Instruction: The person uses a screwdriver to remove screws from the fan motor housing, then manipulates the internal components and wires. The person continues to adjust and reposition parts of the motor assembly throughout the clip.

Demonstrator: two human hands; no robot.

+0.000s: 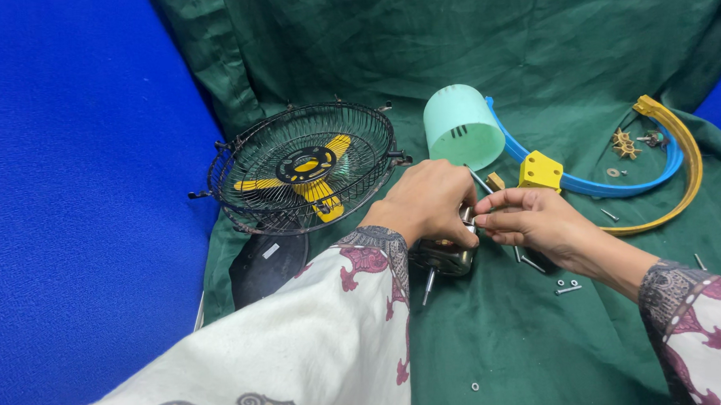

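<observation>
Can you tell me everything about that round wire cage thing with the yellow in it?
The fan guard is a round cage of thin black wire, domed, with small clips sticking out around its rim. Inside sit yellow blades and a black and yellow hub at the centre. It rests tilted on the green cloth, leaning partly over a flat black disc. The left hand is close beside it, not touching it.
</observation>
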